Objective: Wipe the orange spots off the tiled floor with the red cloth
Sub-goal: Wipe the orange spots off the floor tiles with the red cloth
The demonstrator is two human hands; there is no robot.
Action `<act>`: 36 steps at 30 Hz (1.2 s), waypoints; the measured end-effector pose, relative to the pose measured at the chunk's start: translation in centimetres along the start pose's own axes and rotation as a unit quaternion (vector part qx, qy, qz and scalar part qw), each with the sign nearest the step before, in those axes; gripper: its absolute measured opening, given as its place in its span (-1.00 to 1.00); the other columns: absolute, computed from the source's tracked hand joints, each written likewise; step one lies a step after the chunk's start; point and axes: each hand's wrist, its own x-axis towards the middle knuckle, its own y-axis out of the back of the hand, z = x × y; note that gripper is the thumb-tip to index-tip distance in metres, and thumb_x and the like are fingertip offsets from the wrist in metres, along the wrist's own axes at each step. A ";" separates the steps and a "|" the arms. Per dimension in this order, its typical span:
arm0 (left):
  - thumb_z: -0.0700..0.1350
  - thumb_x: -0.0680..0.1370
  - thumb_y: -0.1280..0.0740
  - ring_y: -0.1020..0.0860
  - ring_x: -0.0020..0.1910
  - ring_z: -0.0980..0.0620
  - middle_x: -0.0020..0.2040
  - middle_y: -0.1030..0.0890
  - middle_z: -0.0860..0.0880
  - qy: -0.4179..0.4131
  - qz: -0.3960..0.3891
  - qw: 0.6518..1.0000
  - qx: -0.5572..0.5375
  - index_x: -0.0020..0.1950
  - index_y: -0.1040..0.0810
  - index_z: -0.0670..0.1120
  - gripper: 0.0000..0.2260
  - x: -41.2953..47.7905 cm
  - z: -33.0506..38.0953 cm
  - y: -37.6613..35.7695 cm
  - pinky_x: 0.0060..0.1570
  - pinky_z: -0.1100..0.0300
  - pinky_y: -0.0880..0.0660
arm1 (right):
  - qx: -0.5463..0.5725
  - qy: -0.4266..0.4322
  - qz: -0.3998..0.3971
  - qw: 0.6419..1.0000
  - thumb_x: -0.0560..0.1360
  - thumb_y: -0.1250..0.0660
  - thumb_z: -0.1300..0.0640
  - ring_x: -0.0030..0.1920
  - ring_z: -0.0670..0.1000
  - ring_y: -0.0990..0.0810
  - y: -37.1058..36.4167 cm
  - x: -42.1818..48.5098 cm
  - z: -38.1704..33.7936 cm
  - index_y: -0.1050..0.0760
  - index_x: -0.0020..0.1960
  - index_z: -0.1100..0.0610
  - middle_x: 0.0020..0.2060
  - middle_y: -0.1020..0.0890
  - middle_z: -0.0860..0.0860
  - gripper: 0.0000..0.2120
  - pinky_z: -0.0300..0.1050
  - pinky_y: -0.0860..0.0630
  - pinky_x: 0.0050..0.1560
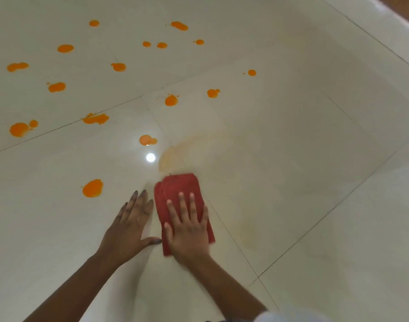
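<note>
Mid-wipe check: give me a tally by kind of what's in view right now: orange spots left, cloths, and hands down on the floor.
Orange spots: 16 (touching blobs counted as one)
Red cloth: 1
Hands: 2, the left hand flat on the tile and the right hand flat on the cloth
Total: 19
</note>
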 end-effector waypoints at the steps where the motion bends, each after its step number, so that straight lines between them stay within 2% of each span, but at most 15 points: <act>1: 0.46 0.40 0.07 -0.08 0.45 -0.16 0.46 -0.18 -0.22 0.009 0.000 1.000 0.003 0.43 -0.22 -0.15 -0.15 -0.6 -0.6 -0.1 0.33 -0.09 -0.23 | -0.010 0.034 -0.006 0.999 0.49 -0.09 -0.12 0.47 0.16 -0.16 0.1 2.2 0.4 -0.21 0.46 -0.05 0.47 -0.26 0.07 -0.46 0.32 -0.19 0.33; 2: 0.46 0.40 0.08 -0.08 0.45 -0.17 0.46 -0.20 -0.23 0.019 -0.009 1.000 0.004 0.42 -0.24 -0.13 -0.17 -1.2 -1.1 0.0 0.32 -0.11 -0.25 | -0.025 0.040 0.002 0.999 0.48 -0.09 -0.12 0.46 0.16 -0.20 0.2 3.9 1.1 -0.25 0.44 -0.06 0.45 -0.29 0.06 -0.47 0.33 -0.24 0.31; 4: 0.45 0.41 0.08 -0.09 0.44 -0.18 0.45 -0.21 -0.24 0.040 -0.020 0.999 0.006 0.41 -0.26 -0.12 -0.19 -1.8 -1.6 0.2 0.34 -0.11 -0.21 | -0.023 -0.037 0.024 0.999 0.47 -0.08 -0.12 0.45 0.17 -0.23 0.2 5.0 3.0 -0.30 0.42 -0.05 0.44 -0.32 0.07 -0.47 0.33 -0.24 0.31; 7: 0.43 0.42 0.07 -0.10 0.45 -0.19 0.45 -0.20 -0.23 0.075 -0.033 0.997 0.001 0.41 -0.26 -0.12 -0.21 -2.8 -2.3 0.5 0.35 -0.04 -0.03 | 0.005 -0.124 0.039 0.991 0.48 -0.05 -0.11 0.46 0.20 -0.14 0.1 1.3 1.2 -0.23 0.46 0.01 0.46 -0.27 0.12 -0.44 0.29 -0.11 0.36; 9: 0.43 0.42 0.08 -0.07 0.45 -0.21 0.46 -0.18 -0.23 0.092 -0.038 0.995 -0.005 0.42 -0.26 -0.09 -0.22 -3.7 -2.9 0.5 0.37 -0.02 0.07 | 0.015 -0.049 -0.021 0.998 0.49 -0.06 -0.11 0.47 0.20 -0.12 -0.1 -1.4 -2.2 -0.18 0.48 0.01 0.47 -0.24 0.12 -0.43 0.31 -0.06 0.34; 12: 0.44 0.42 0.06 -0.03 0.47 -0.19 0.48 -0.13 -0.22 0.114 -0.021 0.993 -0.004 0.43 -0.26 -0.09 -0.21 -4.6 -3.9 0.1 0.39 -0.01 0.12 | -0.006 0.111 -0.028 0.993 0.50 -0.05 -0.11 0.47 0.16 -0.18 -0.4 3.7 -4.2 -0.20 0.47 -0.04 0.47 -0.26 0.06 -0.46 0.30 -0.17 0.34; 14: 0.44 0.42 0.04 0.00 0.47 -0.19 0.49 -0.09 -0.21 0.133 0.002 0.991 0.004 0.44 -0.24 -0.09 -0.21 -5.3 -4.8 -0.3 0.39 -0.04 0.10 | -0.017 0.083 -0.026 0.996 0.47 -0.05 -0.11 0.42 0.17 -0.29 -0.3 9.0 -3.7 -0.31 0.42 -0.03 0.42 -0.35 0.06 -0.47 0.31 -0.27 0.31; 17: 0.41 0.41 0.00 0.04 0.48 -0.19 0.50 -0.03 -0.21 0.160 0.031 0.987 -0.001 0.47 -0.16 -0.10 -0.21 -6.2 -5.8 -0.2 0.38 -0.07 0.06 | 0.019 -0.007 -0.032 0.999 0.45 -0.03 -0.11 0.43 0.18 -0.28 0.4 9.4 -2.0 -0.38 0.38 -0.02 0.40 -0.38 0.06 -0.47 0.33 -0.18 0.31; 21: 0.43 0.41 0.03 0.07 0.48 -0.15 0.51 -0.01 -0.19 0.206 0.052 0.977 -0.031 0.47 -0.13 -0.14 -0.17 -8.0 -7.7 -0.4 0.39 -0.03 0.07 | 0.039 -0.003 0.017 0.999 0.47 -0.07 -0.11 0.27 0.25 -0.43 0.8 8.1 -3.6 -0.54 0.14 0.08 0.18 -0.54 0.17 -0.57 0.30 -0.20 0.28; 24: 0.45 0.40 0.04 0.10 0.48 -0.12 0.51 -0.02 -0.18 0.219 0.049 0.973 -0.060 0.48 -0.09 -0.14 -0.14 -9.0 -9.2 -0.8 0.40 0.00 0.09 | 0.005 -0.006 0.015 1.000 0.51 -0.04 -0.12 0.42 0.28 -0.23 -0.2 9.7 -4.0 -0.37 0.37 0.03 0.38 -0.36 0.21 -0.50 0.30 -0.16 0.33; 26: 0.49 0.37 0.07 0.12 0.48 -0.09 0.51 0.00 -0.17 0.235 0.037 0.968 -0.085 0.49 -0.05 -0.13 -0.10 -10.1 -10.2 -1.3 0.41 -0.02 0.05 | -0.017 0.043 -0.014 0.999 0.52 -0.01 -0.10 0.45 0.26 -0.17 -0.9 7.3 -6.0 -0.26 0.45 -0.03 0.44 -0.29 0.16 -0.49 0.32 -0.12 0.35; 29: 0.53 0.32 0.06 0.13 0.48 -0.07 0.51 0.03 -0.15 0.244 0.019 0.963 -0.110 0.49 -0.02 -0.14 -0.03 -11.6 -10.8 -2.2 0.40 0.00 0.07 | -0.008 0.185 -0.070 0.980 0.53 -0.03 -0.07 0.46 0.23 -0.17 -1.6 2.6 -10.6 -0.20 0.46 -0.06 0.46 -0.28 0.10 -0.50 0.30 -0.09 0.35; 31: 0.54 0.30 0.03 0.15 0.48 -0.06 0.51 0.02 -0.16 0.254 0.018 0.959 -0.121 0.49 -0.03 -0.16 0.00 -12.3 -11.4 -2.6 0.39 0.05 0.14 | 0.016 0.285 -0.084 0.955 0.56 -0.02 -0.07 0.49 0.18 -0.11 -2.3 5.0 -14.4 -0.17 0.47 -0.10 0.48 -0.23 0.05 -0.53 0.26 -0.03 0.40; 33: 0.54 0.30 0.00 0.12 0.47 -0.07 0.50 -0.02 -0.17 0.248 0.022 0.961 -0.122 0.48 -0.05 -0.17 0.00 -12.4 -11.6 -2.5 0.39 0.07 0.17 | -0.014 0.335 -0.108 0.936 0.58 0.04 -0.07 0.51 0.14 0.02 -2.3 10.2 -16.8 -0.10 0.49 -0.15 0.51 -0.13 0.00 -0.54 0.24 0.08 0.45; 36: 0.52 0.31 -0.03 0.10 0.47 -0.08 0.50 0.03 -0.16 0.239 0.038 0.963 -0.117 0.49 -0.03 -0.16 -0.02 -12.7 -11.9 -2.3 0.39 0.06 0.18 | -0.048 0.226 -0.104 0.967 0.59 0.11 -0.08 0.52 0.12 0.09 -2.8 15.7 -15.2 -0.02 0.50 -0.15 0.53 -0.04 -0.02 -0.52 0.20 0.12 0.44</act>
